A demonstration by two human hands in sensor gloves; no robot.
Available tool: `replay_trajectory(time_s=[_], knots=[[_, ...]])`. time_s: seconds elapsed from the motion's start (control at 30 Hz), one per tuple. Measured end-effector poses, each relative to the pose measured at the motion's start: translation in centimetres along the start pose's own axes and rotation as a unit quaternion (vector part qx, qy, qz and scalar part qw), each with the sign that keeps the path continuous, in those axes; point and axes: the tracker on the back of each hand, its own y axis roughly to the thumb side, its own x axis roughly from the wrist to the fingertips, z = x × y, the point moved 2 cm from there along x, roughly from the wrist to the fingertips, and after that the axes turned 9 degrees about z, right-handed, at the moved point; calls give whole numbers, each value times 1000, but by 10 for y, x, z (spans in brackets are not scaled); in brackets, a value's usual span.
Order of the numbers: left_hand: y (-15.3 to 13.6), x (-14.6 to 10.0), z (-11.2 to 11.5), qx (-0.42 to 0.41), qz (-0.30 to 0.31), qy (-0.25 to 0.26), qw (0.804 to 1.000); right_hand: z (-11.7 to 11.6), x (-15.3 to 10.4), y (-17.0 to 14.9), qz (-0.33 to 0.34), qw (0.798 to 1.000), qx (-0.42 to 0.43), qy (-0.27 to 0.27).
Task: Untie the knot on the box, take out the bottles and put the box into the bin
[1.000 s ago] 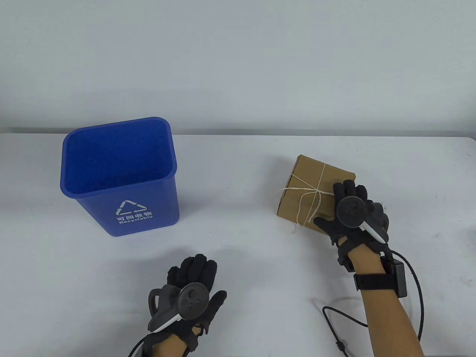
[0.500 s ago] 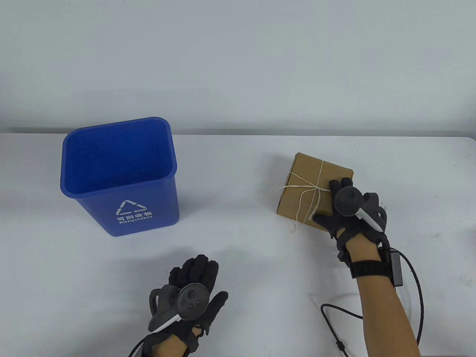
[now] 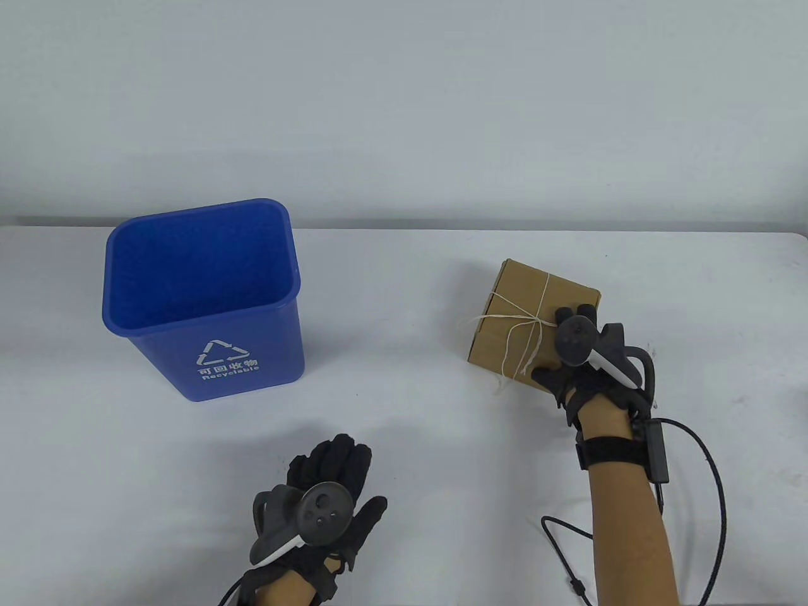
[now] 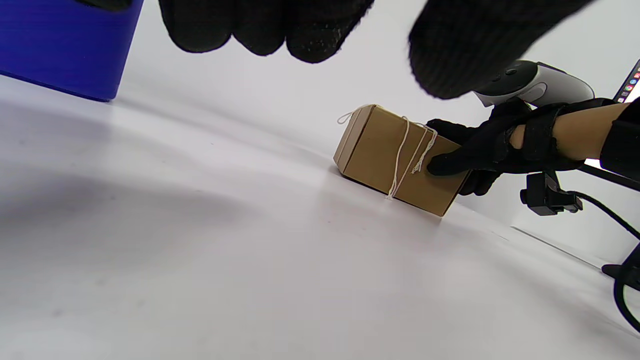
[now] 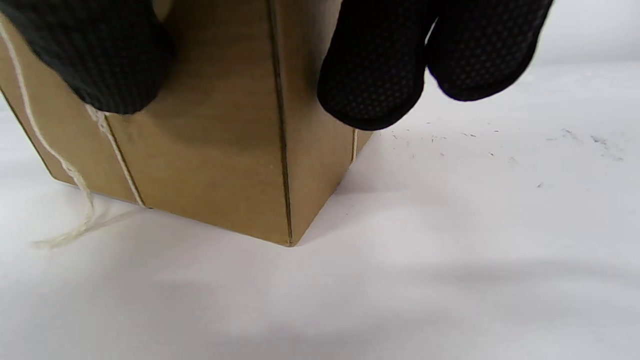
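Note:
A brown cardboard box [image 3: 514, 293] tied crosswise with white string [image 3: 536, 323] sits on the white table at the right. My right hand [image 3: 555, 344] grips its near right corner. In the right wrist view the thumb [image 5: 100, 60] presses one face of the box [image 5: 215, 150] and the fingers [image 5: 375, 75] press the adjoining face. The left wrist view shows the box [image 4: 380, 150] with that hand [image 4: 450, 160] on it, loose string ends hanging down the front. My left hand [image 3: 334, 461] rests on the table near the front edge, holding nothing. The bottles are not visible.
A blue recycling bin [image 3: 278, 211] stands open at the left, well away from the box. A black cable [image 3: 713, 480] loops on the table beside my right forearm. A lit screen edge [image 4: 631, 85] shows at the far right of the left wrist view.
My right hand has slid left and forward over the box corner and its fingers have curled tighter round it. The box nudged slightly. The left hand has barely moved.

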Motion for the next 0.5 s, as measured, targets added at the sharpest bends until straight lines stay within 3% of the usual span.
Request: replay_trajectory(time_s=[0.5], knots=[[0,-1,1,-7,5,-1,1000,-6,-18,18,25,999,-25,-12]])
